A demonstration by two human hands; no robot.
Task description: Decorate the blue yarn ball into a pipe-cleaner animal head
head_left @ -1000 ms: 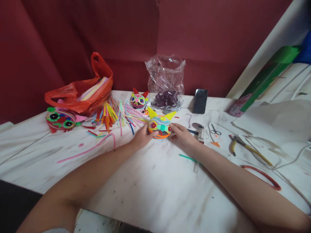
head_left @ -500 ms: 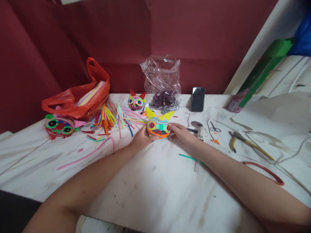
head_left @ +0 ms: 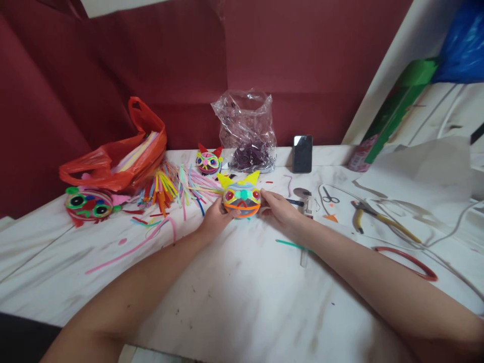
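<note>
A round animal-face craft (head_left: 242, 197) with yellow pointed ears, red eyes, a teal nose and an orange-rimmed mouth faces me at the middle of the marble table. My left hand (head_left: 218, 218) grips its left side, with the thumb along the lower edge. At its right side is my right hand (head_left: 279, 209), fingers bent against the edge by the red eye; its lower fingers are partly hidden. Behind it sits a smaller craft with red ears (head_left: 209, 160). A larger pink and green craft (head_left: 88, 205) lies at the left.
Pipe cleaners (head_left: 164, 189) spread beside a red plastic bag (head_left: 147, 151). A clear bag (head_left: 251, 136) and a phone (head_left: 302, 154) stand along the back. Scissors (head_left: 330, 197), yellow-handled pliers (head_left: 393, 224), a white cable and a red loop (head_left: 412, 259) lie at the right.
The yellow-eared craft has tipped up, so its face and mouth show more fully. Both hands stay at its sides. The whole view has shifted slightly.
</note>
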